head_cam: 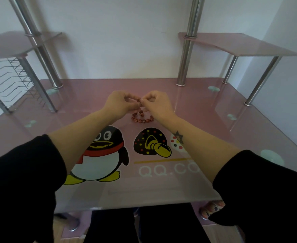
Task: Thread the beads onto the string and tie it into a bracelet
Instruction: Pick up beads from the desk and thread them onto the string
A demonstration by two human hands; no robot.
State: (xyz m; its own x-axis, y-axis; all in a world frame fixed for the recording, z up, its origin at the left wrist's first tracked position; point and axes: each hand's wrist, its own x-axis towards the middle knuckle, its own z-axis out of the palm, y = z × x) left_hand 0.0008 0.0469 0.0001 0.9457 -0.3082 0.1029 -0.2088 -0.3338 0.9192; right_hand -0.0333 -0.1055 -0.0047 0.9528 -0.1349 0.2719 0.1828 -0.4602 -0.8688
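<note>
A strand of several red-brown patterned beads (pixel 142 120) lies in a curve on the pink glass table (pixel 205 130), its upper part rising between my hands. My left hand (pixel 120 102) has its fingers curled and pinches the strand at the top from the left. My right hand (pixel 157 103) pinches it from the right, fingertips almost meeting the left ones at a bead (pixel 138 100). The string itself is too thin to make out.
Printed on the table are a penguin (pixel 100 155) and a mushroom figure (pixel 151 142). Chrome posts (pixel 186 55) rise at the back, carrying pink glass shelves (pixel 235 44). A wire rack (pixel 12 79) stands at the left. The table's front edge is near my body.
</note>
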